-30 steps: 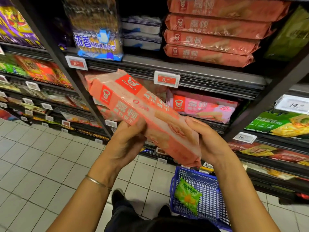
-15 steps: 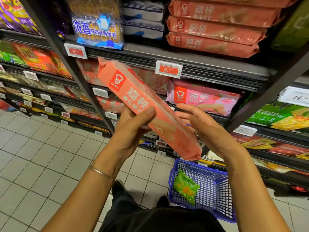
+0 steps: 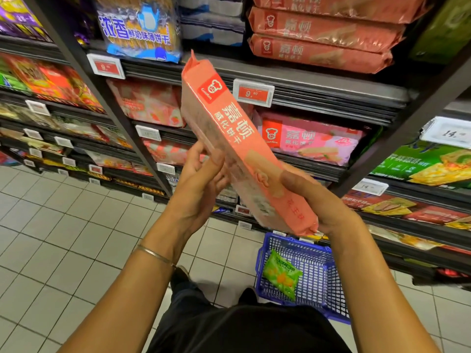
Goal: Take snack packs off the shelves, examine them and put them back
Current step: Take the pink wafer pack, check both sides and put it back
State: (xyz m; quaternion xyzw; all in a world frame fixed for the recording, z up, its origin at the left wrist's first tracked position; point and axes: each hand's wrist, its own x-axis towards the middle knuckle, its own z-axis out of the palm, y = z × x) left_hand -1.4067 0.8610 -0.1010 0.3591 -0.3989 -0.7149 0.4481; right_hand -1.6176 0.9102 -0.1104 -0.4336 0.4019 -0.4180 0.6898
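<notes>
Both bare forearms are extending up and forward from the chest, the left hand [image 3: 201, 179] gripping the middle of an orange snack pack [image 3: 229, 128] while the right hand [image 3: 316, 200] is cupping its lower end, thumb lying across the front.

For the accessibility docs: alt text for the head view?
A person's left hand and right hand hold a long orange-pink snack pack, tilted, before shop shelves. Similar packs lie stacked above; a blue basket with a green packet stands on the floor.
</notes>
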